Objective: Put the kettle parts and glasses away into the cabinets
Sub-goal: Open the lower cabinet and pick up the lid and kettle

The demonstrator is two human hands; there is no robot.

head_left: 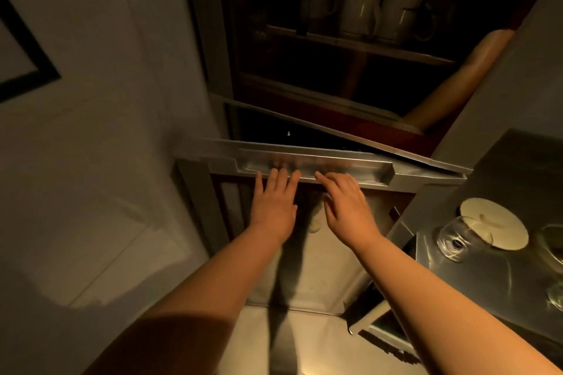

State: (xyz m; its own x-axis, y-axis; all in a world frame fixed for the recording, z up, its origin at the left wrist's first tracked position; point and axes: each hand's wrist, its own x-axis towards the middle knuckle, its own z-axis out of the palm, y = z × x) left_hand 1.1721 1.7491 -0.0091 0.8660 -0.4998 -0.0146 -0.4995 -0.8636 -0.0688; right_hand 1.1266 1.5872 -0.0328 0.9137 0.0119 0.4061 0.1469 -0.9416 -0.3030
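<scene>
Two flat, empty hands, left (274,204) and right (345,202), touch the drawer front (316,163); glass (454,240) nearby.

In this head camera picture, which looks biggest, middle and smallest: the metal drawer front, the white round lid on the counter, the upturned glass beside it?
Largest to smallest, as they look:
1. metal drawer front
2. white round lid
3. upturned glass
The glass partly overlaps the lid and sits nearer the camera, so their true sizes stay unsure.
</scene>
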